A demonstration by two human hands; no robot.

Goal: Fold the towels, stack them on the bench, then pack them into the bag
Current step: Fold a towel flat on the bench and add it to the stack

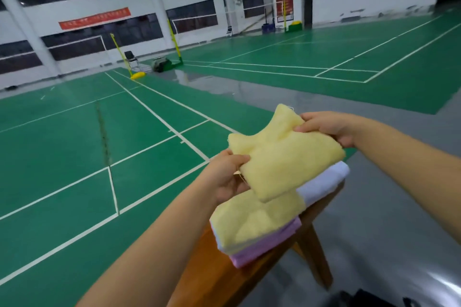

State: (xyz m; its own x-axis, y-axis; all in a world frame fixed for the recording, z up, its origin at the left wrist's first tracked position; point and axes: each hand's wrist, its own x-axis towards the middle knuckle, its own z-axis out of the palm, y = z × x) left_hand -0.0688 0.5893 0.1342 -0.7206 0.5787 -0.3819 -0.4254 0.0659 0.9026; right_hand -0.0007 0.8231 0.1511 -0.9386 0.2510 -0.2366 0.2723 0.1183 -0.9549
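Observation:
A folded yellow towel is held just above the wooden bench. My left hand pinches its near left edge and my right hand pinches its far right edge. One far corner of the towel sticks up. Under it, a stack lies on the bench: another folded yellow towel on top, a pink towel beneath it, and a white towel showing at the far end. A dark object, possibly the bag, shows at the bottom edge.
The bench stands on grey floor beside green badminton courts with white lines. Yellow net posts, a folding chair and a dark bag stand far off by the wall.

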